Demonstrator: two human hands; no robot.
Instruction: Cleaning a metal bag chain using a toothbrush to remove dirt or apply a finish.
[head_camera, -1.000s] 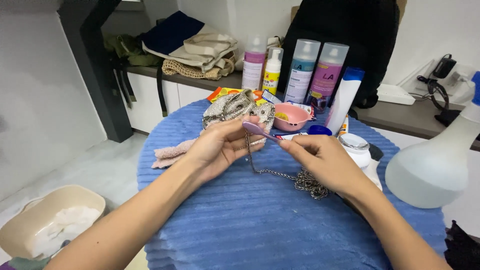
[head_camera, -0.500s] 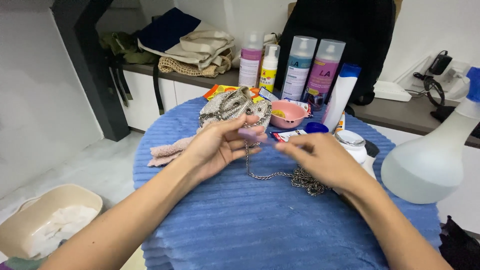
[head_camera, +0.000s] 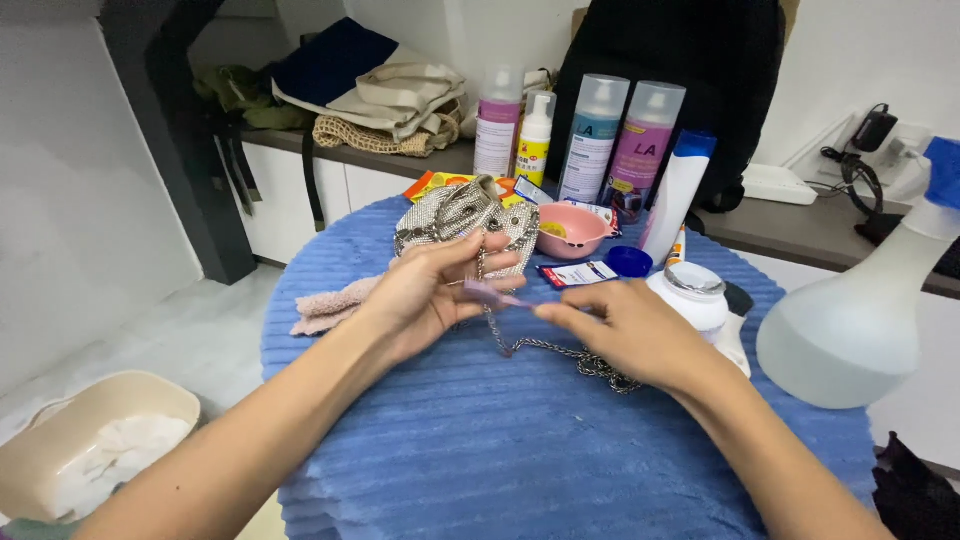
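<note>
On the blue ribbed cloth (head_camera: 520, 450) lies a silver mesh purse (head_camera: 455, 215) with a metal chain (head_camera: 560, 350) trailing toward me. My left hand (head_camera: 425, 295) holds a stretch of that chain up between its fingers, just in front of the purse. My right hand (head_camera: 625, 330) pinches a small purple brush-like tool (head_camera: 495, 294) whose tip rests against the held chain. The rest of the chain lies bunched under my right hand.
A pink cloth (head_camera: 330, 305) lies left of my hand. Behind stand a pink bowl (head_camera: 570, 232), a white jar (head_camera: 692, 292), a blue cap (head_camera: 630, 261), several spray cans (head_camera: 595, 135) and a white tube (head_camera: 675, 195). A large spray bottle (head_camera: 850, 320) is at right, a beige basin (head_camera: 70, 450) on the floor.
The purple tool has slid a little lower along the chain toward me. Both hands stay in nearly the same spot over the cloth.
</note>
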